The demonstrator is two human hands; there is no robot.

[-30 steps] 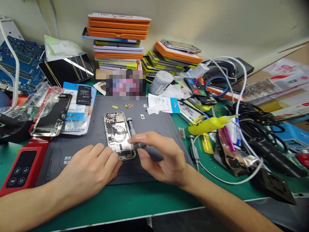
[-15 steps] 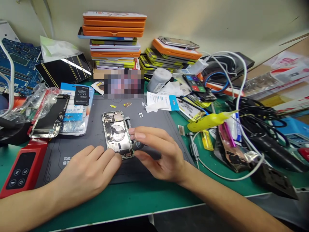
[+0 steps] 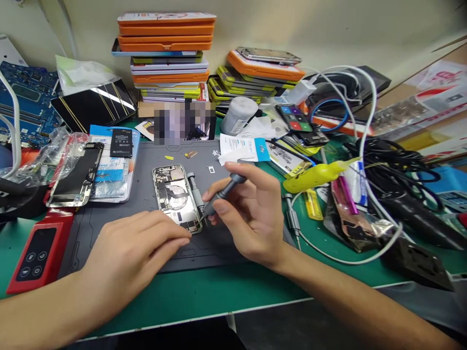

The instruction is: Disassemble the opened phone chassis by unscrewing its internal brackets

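An opened phone (image 3: 176, 197), its inner parts exposed, lies face up on the grey work mat (image 3: 146, 153). My left hand (image 3: 136, 248) is closed at the phone's bottom edge, fingers together and gripping that end, though the exact contact is partly hidden. My right hand (image 3: 251, 209) is shut on a grey screwdriver (image 3: 224, 193), held tilted with a fingertip on its cap. The screwdriver's thin tip points at the phone's lower right corner; whether it touches a screw is too small to tell. Another grey screwdriver (image 3: 196, 192) lies along the phone's right side.
A SIM tray (image 3: 211, 169) and small flex pieces (image 3: 191, 154) lie above the phone. At left are a detached screen (image 3: 76, 177), a battery (image 3: 121, 142) and a red device (image 3: 40, 257). A yellow bottle (image 3: 314, 176) and cables (image 3: 390, 194) crowd the right.
My right hand has raised the screwdriver from beside the phone and brought it upright-tilted over the lower right corner. My left hand has shifted slightly right along the bottom edge.
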